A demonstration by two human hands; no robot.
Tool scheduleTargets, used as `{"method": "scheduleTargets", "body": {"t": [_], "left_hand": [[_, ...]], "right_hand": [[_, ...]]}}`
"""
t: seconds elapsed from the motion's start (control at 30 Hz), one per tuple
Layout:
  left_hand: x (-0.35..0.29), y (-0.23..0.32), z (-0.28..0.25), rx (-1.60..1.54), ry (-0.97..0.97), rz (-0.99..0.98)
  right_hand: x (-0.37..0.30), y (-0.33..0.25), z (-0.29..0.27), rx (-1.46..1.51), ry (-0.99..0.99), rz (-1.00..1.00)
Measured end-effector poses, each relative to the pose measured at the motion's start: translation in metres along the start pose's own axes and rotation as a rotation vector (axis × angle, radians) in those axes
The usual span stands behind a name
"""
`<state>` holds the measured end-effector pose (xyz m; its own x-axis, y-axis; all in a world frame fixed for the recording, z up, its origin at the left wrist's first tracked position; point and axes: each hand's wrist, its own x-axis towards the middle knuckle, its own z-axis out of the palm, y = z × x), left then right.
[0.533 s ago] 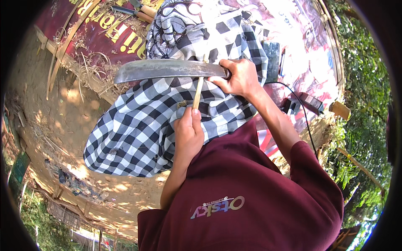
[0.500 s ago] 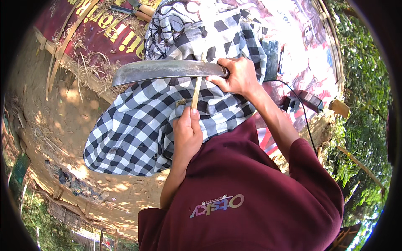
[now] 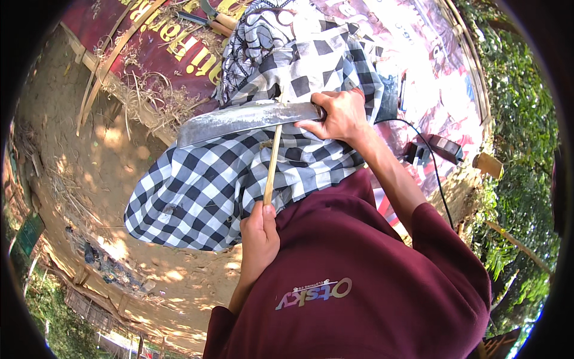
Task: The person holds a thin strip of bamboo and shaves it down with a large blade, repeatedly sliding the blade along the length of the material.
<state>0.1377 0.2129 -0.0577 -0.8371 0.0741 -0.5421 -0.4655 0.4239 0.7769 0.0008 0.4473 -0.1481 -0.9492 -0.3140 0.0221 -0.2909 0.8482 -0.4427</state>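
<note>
My right hand [image 3: 342, 115] is closed round the handle of a machete [image 3: 245, 118], whose broad, slightly curved blade points left across my lap. Under the blade runs a thin pale strip of wood or bamboo [image 3: 272, 164], lying lengthwise over the checked cloth. Close to my body, my left hand [image 3: 260, 233] pinches the near end of that strip. A black-and-white checked cloth [image 3: 197, 185] drapes my legs beneath both hands. The blade hides the part of the strip that it crosses; a short piece shows beyond it.
Curled shavings [image 3: 152, 99] litter a dark red printed sheet [image 3: 191, 54] at the far left, with wooden-handled knives [image 3: 220, 23] beyond. To the right lie a black boxy device [image 3: 445, 146] with a black cable [image 3: 439, 185] and a dark flat block [image 3: 388, 96]. Bare ground [image 3: 89, 161] stretches left.
My left hand has moved toward my body with the strip, so more of it shows on the near side of the blade. The machete sits slightly nearer, its tip tilted lower.
</note>
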Motion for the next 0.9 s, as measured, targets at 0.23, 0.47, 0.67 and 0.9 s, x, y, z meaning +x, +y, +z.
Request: {"method": "scheduleTargets", "body": {"t": [0.23, 0.47, 0.67, 0.9], "left_hand": [[-0.077, -0.005, -0.038, -0.189, -0.089, -0.277], [-0.008, -0.026, -0.025, -0.601, -0.169, -0.167], [0.075, -0.012, 0.012, -0.469, -0.218, 0.011], [0.15, -0.005, 0.063, -0.208, -0.182, 0.164]], "right_hand": [[0.011, 0.069, 0.014, 0.162, 0.072, 0.478], [0.004, 0.037, 0.009, 0.386, 0.267, 0.473], [-0.003, 0.036, -0.018, 0.597, 0.256, 0.34], [-0.001, 0.025, -0.014, 0.189, 0.054, 0.272]]}}
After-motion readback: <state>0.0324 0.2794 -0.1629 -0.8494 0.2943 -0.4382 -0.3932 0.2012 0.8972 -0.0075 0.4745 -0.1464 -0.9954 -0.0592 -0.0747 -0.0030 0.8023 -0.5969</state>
